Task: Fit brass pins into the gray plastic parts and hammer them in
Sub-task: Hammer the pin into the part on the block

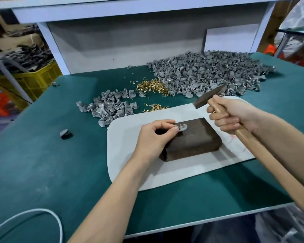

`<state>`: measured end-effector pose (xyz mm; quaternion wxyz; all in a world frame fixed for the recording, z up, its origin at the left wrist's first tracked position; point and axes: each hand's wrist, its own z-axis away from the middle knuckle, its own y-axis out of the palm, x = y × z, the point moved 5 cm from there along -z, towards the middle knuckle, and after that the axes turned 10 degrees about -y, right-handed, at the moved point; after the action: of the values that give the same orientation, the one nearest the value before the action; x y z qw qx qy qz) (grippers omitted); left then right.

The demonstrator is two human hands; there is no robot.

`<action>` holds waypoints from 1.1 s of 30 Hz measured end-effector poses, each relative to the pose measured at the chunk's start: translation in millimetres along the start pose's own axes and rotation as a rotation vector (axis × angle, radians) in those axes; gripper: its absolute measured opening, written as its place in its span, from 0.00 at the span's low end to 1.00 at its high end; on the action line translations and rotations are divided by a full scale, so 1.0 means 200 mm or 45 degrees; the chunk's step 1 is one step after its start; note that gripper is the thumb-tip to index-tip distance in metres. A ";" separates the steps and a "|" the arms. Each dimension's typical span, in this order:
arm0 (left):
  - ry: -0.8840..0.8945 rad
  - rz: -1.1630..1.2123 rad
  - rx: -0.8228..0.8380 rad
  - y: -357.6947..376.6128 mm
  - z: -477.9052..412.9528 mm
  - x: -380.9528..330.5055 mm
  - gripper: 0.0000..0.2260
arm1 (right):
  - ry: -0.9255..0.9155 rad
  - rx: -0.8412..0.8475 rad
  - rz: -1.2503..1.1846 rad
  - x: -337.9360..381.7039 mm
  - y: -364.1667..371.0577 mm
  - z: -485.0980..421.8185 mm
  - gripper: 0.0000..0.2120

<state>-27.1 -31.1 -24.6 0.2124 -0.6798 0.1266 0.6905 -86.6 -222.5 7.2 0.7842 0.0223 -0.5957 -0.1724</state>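
A: Your left grip [154,135] rests at the near-left corner of the block [196,139], thumb and forefinger pinching the gray part [182,128] on its top. Your forearm runs in from the near left.
B: And your right grip [230,116] is held up off the block's far-right side, fingers wrapped round the hammer [247,140] by its handle, forearm slanting in from the near right.

Bright even overhead light, soft shadows, wide-angle warp at edges, slight blur thruout.

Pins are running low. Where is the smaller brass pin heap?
Head view: the smaller brass heap lies at the far edge of the white mat, right of the small gray-parts pile, nearer than the bigger brass heap.
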 end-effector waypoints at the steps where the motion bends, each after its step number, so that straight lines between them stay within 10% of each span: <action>1: -0.001 0.009 -0.001 0.00 0.00 0.00 0.04 | 0.009 0.019 -0.038 -0.01 -0.02 -0.03 0.20; 18: 0.022 -0.089 -0.028 0.00 0.02 -0.03 0.06 | 0.023 0.206 -0.391 -0.13 -0.08 -0.14 0.16; 33: 0.799 -0.450 -0.373 -0.03 0.16 -0.22 0.09 | 0.055 0.199 -0.417 -0.14 -0.09 -0.15 0.16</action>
<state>-53.0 -17.5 20.6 0.1795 -0.8924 -0.0338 0.4125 -69.6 -236.3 -31.9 0.7540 0.1834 -0.5788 -0.2506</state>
